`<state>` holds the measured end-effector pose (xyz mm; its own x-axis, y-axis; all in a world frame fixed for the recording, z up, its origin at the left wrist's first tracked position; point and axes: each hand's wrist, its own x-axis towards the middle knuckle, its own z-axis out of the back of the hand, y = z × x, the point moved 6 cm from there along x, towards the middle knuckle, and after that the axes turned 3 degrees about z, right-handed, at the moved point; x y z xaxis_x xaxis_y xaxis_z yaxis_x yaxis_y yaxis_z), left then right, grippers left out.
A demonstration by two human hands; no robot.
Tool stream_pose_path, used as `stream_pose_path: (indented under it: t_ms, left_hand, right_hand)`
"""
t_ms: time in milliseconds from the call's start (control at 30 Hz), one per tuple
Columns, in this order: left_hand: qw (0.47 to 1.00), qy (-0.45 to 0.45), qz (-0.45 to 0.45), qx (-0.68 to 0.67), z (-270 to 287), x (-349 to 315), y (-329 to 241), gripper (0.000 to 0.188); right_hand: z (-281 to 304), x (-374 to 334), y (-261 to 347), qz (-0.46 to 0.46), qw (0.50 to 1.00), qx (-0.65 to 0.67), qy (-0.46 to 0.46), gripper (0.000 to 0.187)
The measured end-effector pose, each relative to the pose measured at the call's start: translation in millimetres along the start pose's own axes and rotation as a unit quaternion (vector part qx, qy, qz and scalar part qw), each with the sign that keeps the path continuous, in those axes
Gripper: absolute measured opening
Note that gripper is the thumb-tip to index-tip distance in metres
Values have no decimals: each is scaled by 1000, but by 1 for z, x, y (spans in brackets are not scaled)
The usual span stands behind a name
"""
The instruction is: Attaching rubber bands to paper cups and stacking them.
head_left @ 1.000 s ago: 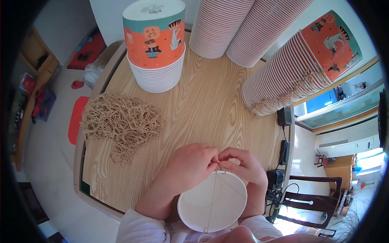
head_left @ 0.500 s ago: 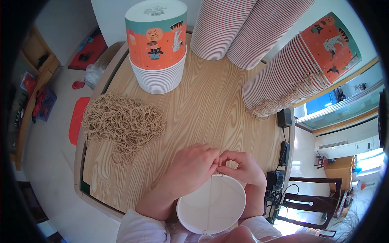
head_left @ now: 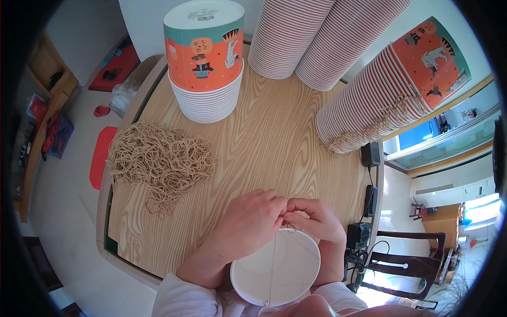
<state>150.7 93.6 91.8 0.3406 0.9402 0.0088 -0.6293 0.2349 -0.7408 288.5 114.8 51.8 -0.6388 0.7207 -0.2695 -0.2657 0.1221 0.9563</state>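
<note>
A white paper bucket [head_left: 298, 267] is close to my body, its open mouth facing up toward me. A thin twine string [head_left: 272, 264] runs across the mouth from the near rim to the far rim. At the far rim, my left hand [head_left: 254, 221] and my right hand [head_left: 318, 221] meet with fingertips pinched together around the string's end. A small bit of twine shows just below the fingers. The exact knot or hole is hidden behind them. To the left lies a tangled heap of tan twine [head_left: 161, 161] on the wooden table [head_left: 264, 153].
Stacked orange and green printed buckets [head_left: 208, 58] stand upside down at the back left. Tall bucket stacks [head_left: 288, 37] are behind them. Another stack [head_left: 369, 100], with twine loops along its side, is at the right. Black adapters and cables [head_left: 359, 235] line the right edge beside a dark chair [head_left: 406, 264].
My fingers have shifted slightly at the far rim, and the right thumb and index finger have drawn closer together. The string across the mouth has moved a little.
</note>
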Motion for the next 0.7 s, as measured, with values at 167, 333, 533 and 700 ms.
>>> stream_pose_path:
  t_ms: [167,333,533,700]
  left_hand:
    - [1000,9,0,5,1,-1,1,11]
    - [1000,-4,4,-11,5,-3,3,10]
    - [1000,-11,11,-5,11,-5,5,10]
    - [1000,-10,8,-10,11,-5,3,13]
  right_hand:
    - [2,-1,2,29,999,-34,13,5]
    - [6,-2,1,25,998,-52,37,5]
    - [7,-5,2,45,996,-24,79,10]
    - [4,-2,3,38,994,-39,93,9]
